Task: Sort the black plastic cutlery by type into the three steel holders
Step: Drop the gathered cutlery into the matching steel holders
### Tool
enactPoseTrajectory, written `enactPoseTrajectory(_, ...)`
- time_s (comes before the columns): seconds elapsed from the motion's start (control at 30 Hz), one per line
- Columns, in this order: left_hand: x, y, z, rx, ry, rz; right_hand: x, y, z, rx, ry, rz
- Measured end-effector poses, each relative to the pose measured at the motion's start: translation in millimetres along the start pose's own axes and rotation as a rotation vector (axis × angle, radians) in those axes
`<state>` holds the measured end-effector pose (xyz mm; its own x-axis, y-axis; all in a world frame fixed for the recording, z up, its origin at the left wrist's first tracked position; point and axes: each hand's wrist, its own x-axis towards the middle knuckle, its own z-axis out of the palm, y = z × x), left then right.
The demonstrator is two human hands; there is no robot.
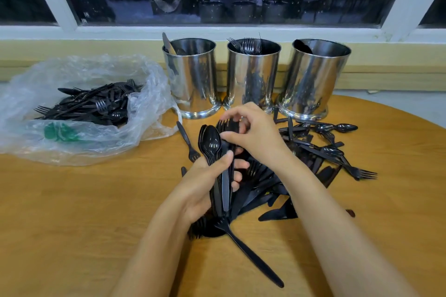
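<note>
My left hand (205, 183) grips a bundle of black spoons (211, 143), bowls up, with other black handles beside them. Just above it, my right hand (253, 132) pinches a bunch of black forks (228, 125) at their heads. Both hands hover over a loose pile of black cutlery (309, 152) on the wooden table. Three steel holders stand at the back: the left holder (193, 79) has knives in it, the middle holder (251, 75) has forks, and the right holder (313, 79) shows a spoon at its rim.
A clear plastic bag (72, 103) with more black cutlery lies at the left. A single fork (188, 142) lies between the bag and my hands. A long knife (251, 255) points toward the table's near edge. A window sill runs behind the holders.
</note>
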<state>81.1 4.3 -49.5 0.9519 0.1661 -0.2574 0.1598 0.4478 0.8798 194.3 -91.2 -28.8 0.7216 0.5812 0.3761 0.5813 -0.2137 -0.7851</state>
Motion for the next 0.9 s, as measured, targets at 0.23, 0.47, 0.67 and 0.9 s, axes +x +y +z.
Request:
enactPoseTrajectory(0.23,8,6,-19,-0.043,0.279,0.189,1,10,-48,-0.07,-0.026,0.151)
enactPoseTrajectory(0.47,10,5,-23,-0.082,0.343,0.187,-8,22,-64,-0.37,-0.577,0.281)
enactPoseTrajectory(0.67,10,5,-23,-0.089,0.353,0.186,-7,27,-41,-0.328,-0.52,0.202)
enactPoseTrajectory(0.9,12,3,-23,-0.066,0.359,0.179,-6,33,-39,-0.263,-0.438,0.14)
